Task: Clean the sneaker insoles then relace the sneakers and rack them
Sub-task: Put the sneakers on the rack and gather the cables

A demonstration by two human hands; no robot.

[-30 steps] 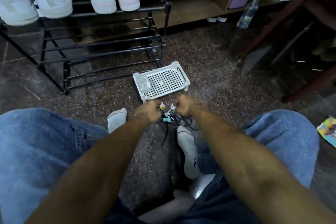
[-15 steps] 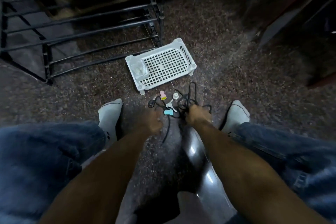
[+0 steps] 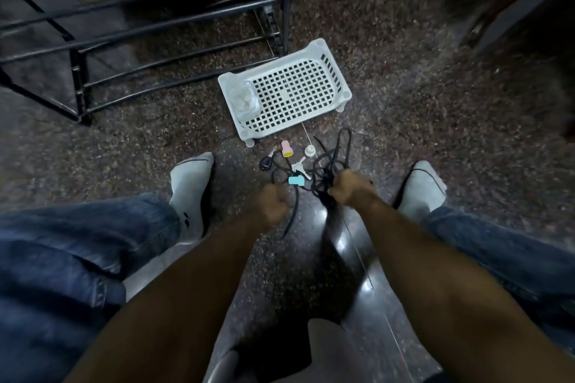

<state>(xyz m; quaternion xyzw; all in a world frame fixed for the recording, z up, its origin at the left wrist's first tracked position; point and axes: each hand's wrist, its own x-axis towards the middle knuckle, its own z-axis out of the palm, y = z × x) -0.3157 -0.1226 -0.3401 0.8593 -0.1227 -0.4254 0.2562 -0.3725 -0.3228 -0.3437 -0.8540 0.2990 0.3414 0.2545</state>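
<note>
Head view, looking down between two denim-clad knees at a dark speckled floor [image 3: 404, 78].

Right hand [image 3: 350, 186] low over the floor, fingers curled tight around a tangled bunch of black laces [image 3: 331, 162], loops of which spill forward onto the floor towards the tray. Left hand [image 3: 271, 203] just beside it, blurred, balled into a fist; one black lace end [image 3: 292, 214] trailing down right beside it, though whether actually pinched in that fist cannot be told.

Scattered on the floor between hands and tray: a pink cap [image 3: 286, 148], a small white cap [image 3: 310, 151], a teal piece [image 3: 295, 180], a black key fob [image 3: 266, 162] and a pale key [image 3: 299, 166].

Beyond those, a white perforated tray [image 3: 326, 56], standing on short feet, with a clear bag of white bits [image 3: 244, 101] in its left end.

Black metal shoe rack [image 3: 174, 15] at upper left, lower rails only in view, its corner post near the tray's far edge. Grey-socked feet planted either side: left foot [image 3: 191, 183], right foot [image 3: 423, 186].
</note>
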